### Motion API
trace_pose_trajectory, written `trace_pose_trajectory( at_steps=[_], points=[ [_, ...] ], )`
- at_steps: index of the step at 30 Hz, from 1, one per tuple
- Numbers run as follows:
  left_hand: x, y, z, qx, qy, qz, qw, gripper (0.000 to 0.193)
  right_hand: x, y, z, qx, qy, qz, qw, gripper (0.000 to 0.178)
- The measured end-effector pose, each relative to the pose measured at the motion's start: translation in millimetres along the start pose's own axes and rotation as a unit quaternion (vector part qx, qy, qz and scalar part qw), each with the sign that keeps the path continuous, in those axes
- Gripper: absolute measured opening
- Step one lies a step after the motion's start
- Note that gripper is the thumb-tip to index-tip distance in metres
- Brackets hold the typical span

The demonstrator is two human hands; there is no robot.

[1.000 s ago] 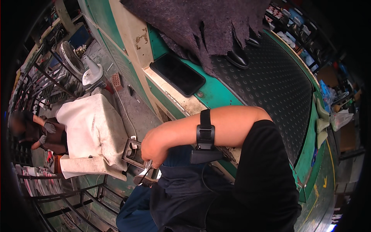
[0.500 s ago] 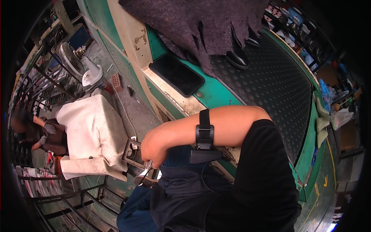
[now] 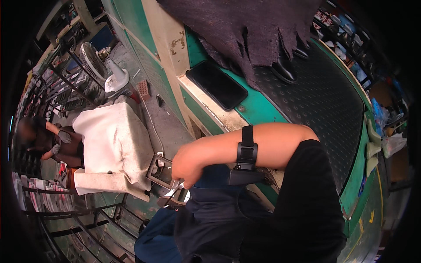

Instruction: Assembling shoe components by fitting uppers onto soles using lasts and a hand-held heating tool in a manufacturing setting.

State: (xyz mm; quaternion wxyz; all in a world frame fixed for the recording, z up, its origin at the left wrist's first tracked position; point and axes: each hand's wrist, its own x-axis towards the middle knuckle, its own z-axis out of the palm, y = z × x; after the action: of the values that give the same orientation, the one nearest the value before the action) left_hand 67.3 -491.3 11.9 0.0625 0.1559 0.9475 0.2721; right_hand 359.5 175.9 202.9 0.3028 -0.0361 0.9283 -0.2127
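My right arm reaches across from the right, with a black strap and box (image 3: 246, 164) on the forearm. My right hand (image 3: 187, 168) points down with its fingers curled closed. A thin metallic piece (image 3: 176, 184) shows at the fingertips, too small to name. Just below it is a shoe (image 3: 172, 201) with a brown sole and a white part, beside my dark apron (image 3: 210, 206). Whether the fingers touch the shoe is hidden. A metal frame (image 3: 158, 172) stands just left of the hand. My left hand is out of view.
A black phone (image 3: 217, 84) lies on the green and cream machine ledge (image 3: 258, 115), near a ragged dark cloth (image 3: 245, 35). Left are a cream-covered block (image 3: 115, 140), a fan (image 3: 92, 61), black racks (image 3: 83, 223) and a gloved co-worker (image 3: 66, 144). Right lies a studded black mat (image 3: 320, 105).
The whole scene has shifted right and a little down in the view. My right hand stays by the shoe, its fingers still closed. The co-worker's gloved hands have moved slightly.
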Motion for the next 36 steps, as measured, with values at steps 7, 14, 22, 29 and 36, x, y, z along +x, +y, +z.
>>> trace_pose_trajectory(
  at_steps=[7,14,22,29,36],
  points=[
    [-4,-6,0,0.069,0.003,0.030,0.997,0.072,2,-1,0,0.006,-0.012,0.010,1.000,0.042],
    [-2,3,-2,0.141,0.004,0.064,0.988,0.071,2,1,1,0.009,0.004,0.004,1.000,0.044],
    [2,13,-3,0.220,0.004,0.102,0.970,0.070,-1,1,0,0.018,0.002,0.008,1.000,0.045],
    [1,17,-1,0.287,0.000,0.132,0.949,0.070,-2,0,-2,0.018,-0.003,0.008,1.000,0.045],
    [2,23,-2,0.355,-0.007,0.162,0.921,0.069,-3,-1,-3,0.016,-0.005,0.011,1.000,0.045]
  ],
)
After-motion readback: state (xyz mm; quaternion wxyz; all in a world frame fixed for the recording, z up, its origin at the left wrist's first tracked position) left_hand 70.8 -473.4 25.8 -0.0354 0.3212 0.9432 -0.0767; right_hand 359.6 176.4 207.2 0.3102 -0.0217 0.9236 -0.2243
